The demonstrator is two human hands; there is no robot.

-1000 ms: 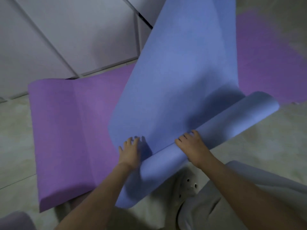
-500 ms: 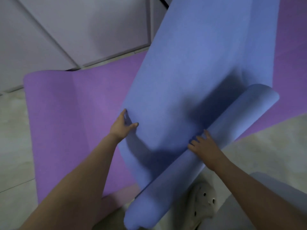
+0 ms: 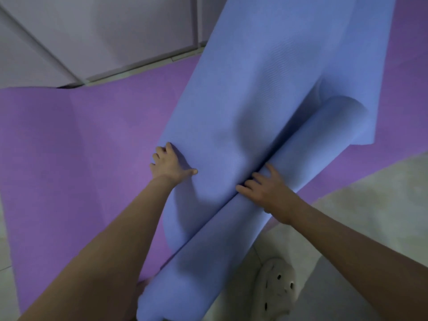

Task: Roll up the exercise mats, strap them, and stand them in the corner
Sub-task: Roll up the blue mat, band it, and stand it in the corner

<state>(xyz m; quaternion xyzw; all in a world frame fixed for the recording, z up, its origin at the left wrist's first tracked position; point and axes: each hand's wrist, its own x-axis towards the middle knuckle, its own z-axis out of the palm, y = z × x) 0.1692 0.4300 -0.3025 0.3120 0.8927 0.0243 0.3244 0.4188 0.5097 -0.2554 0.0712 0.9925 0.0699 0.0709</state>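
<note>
On the left, a purple mat [image 3: 76, 144] lies flat on the floor and reaches under the blue mat [image 3: 266, 84] to the far right side. The left hand [image 3: 172, 163] grips the left edge of the blue mat, with the fingers curled round the edge and the thumb on top. One second ago this hand lay flat on the sheet beside the roll, and half a second ago it had already taken this edge. The loose sheet now bulges between the two hands. The rolled part [image 3: 308, 156] runs from the near bottom to the far right. The right hand [image 3: 266, 188] presses on it with spread fingers, at the seam with the sheet, as before. A pale shoe with holes [image 3: 276, 295] stands near, right of the roll, on the light floor [image 3: 370, 205].
</note>
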